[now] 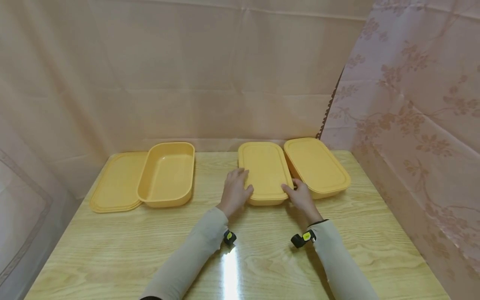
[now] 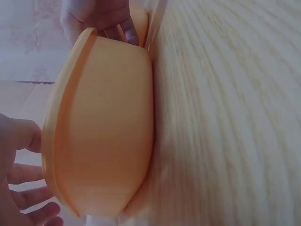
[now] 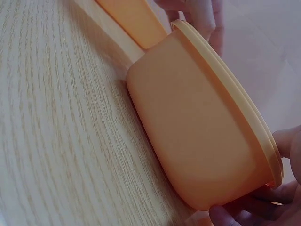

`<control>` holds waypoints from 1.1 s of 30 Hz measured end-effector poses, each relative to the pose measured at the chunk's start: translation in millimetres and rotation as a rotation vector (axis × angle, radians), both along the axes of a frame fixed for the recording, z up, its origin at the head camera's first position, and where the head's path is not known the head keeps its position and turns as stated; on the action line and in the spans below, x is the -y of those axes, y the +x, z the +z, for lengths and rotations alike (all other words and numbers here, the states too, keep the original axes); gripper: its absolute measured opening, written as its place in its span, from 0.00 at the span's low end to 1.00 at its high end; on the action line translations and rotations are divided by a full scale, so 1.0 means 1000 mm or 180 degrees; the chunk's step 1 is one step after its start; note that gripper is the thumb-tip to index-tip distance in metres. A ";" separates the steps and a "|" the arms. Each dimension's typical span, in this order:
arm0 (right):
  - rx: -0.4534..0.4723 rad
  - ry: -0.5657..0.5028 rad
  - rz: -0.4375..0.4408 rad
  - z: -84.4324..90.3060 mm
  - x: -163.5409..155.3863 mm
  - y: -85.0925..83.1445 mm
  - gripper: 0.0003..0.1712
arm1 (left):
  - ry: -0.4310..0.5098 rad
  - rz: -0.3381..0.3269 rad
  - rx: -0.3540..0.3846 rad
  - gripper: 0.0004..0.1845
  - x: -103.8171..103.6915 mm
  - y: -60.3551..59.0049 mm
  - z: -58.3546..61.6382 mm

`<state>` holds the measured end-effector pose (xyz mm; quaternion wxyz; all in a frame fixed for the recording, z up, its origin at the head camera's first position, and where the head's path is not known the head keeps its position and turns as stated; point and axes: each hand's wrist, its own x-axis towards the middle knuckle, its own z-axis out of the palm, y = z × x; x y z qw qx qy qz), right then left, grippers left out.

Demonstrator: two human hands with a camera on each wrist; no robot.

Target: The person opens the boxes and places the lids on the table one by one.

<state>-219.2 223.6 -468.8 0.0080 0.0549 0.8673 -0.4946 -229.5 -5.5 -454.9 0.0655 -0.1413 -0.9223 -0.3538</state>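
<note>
A yellow rectangular food container (image 1: 262, 166) with its lid on stands right of the table's middle. My left hand (image 1: 235, 189) touches the left edge of its lid, with the fingers fairly straight. In the left wrist view, the thumb (image 2: 29, 136) meets the lid's rim and the other fingers are spread. At the near right corner my right hand (image 1: 300, 196) grips the container, thumb on the lid and fingers low along the side wall. The lid (image 3: 235, 99) sits over the rim in the right wrist view. What the container holds is hidden.
Close on the right, a second lidded yellow container (image 1: 318, 166) stands at an angle. Toward the left is an uncovered yellow container (image 1: 166, 173), overlapping flat yellow lids (image 1: 118, 181). Curtains (image 1: 225, 75) hang behind the wooden table (image 1: 258, 258).
</note>
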 end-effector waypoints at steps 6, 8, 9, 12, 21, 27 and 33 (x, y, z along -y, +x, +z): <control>0.0047 -0.0045 0.0006 0.000 -0.001 0.000 0.24 | 0.0028 -0.0186 -0.0095 0.26 -0.008 0.003 0.008; 0.0054 -0.0058 -0.0002 0.000 -0.001 0.000 0.24 | 0.0017 -0.0274 -0.0115 0.25 -0.011 0.004 0.010; 0.0062 -0.0061 -0.0007 0.000 -0.001 0.000 0.24 | 0.0012 -0.0317 -0.0136 0.25 -0.012 0.005 0.011; 0.0067 -0.0068 -0.0011 0.000 -0.001 0.000 0.24 | -0.0015 -0.0428 -0.0174 0.24 -0.016 0.006 0.013; 0.0062 -0.0194 0.0030 -0.003 -0.002 -0.001 0.25 | -0.0281 -0.0718 -0.0297 0.24 -0.028 0.011 0.012; 0.0098 -0.0228 0.0018 -0.002 -0.001 -0.001 0.25 | -0.0569 -0.0888 -0.0329 0.24 -0.037 0.016 0.015; 0.0078 -0.0224 0.0019 -0.002 -0.001 -0.002 0.25 | -0.0762 -0.0963 -0.0361 0.26 -0.042 0.019 0.013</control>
